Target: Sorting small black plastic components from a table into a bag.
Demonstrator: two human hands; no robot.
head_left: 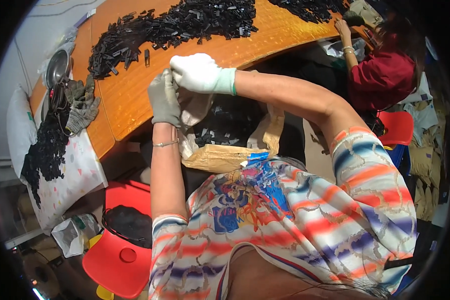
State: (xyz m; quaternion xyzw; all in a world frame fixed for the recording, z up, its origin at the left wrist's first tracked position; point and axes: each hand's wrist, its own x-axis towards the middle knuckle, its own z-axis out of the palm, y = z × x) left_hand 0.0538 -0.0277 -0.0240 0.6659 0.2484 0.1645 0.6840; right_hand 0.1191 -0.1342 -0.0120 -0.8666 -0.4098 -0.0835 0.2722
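Bright light on the orange bench (280, 37), and a big heap of black parts (200, 22) sprawls across its far side, with one loose part (147, 58) lying just near of it. Off left, grey gloves (82, 107) lie by a metal bowl (58, 67); a red chair (117, 267) stands near left; far right, a co-worker (385, 80) in red reaches to the bench.

Now the hands! Left hand (165, 100), grey-gloved, and right hand (197, 74), white-gloved, meet at the near edge, fingers curled in and tips together. Anything pinched there? Can't tell, the gloves hide it. Below them, an open brown bag (222, 157) sits at the lap, more black pieces (217, 136) inside.
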